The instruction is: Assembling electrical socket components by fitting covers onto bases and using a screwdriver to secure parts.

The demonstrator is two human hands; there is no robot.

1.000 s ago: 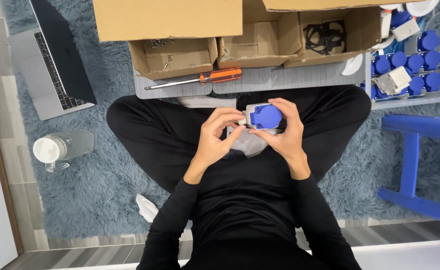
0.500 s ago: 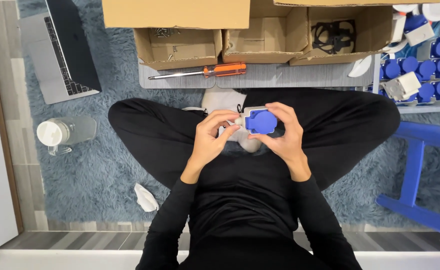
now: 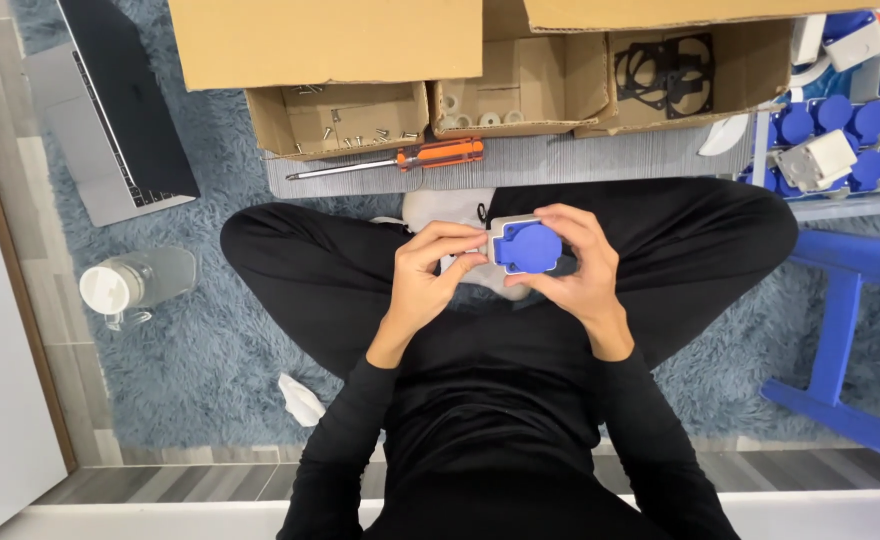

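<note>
- Grey socket housing with a round blue hinged cover (image 3: 526, 247): held above the lap of a person seated cross-legged, blue face turned up toward the camera, between both hands.
- Left hand (image 3: 430, 275): fingers curled closed on the housing's left edge, thumb and fingertips pressing at the side of the blue cover; the grip looks firm, not loose.
- Right hand (image 3: 578, 265): wrapped round the right side and underside of the housing, fingers arched over its top edge, closed on it as a cradle.
- Handling judgement: the piece is best kept steady in the right hand while the left fingertips work the edge; pressure belongs on the grey body, not on the cover's hinge, and the part stays low over the lap so a slip lands softly.
- Orange-handled screwdriver (image 3: 392, 161): lies on the grey mat just beyond the knees, untouched.
- Cardboard box of screws (image 3: 345, 118): open, behind the screwdriver; a neighbouring box of white rings (image 3: 505, 100) and a box of black gaskets (image 3: 675, 70) stand beside it.
- Finished blue-capped sockets (image 3: 845, 125): massed at the far right, above a blue stool (image 3: 845, 300).
- Laptop (image 3: 110, 110) and clear lidded jar (image 3: 135, 285): on the blue shag rug (image 3: 190, 370), well apart at the left.
</note>
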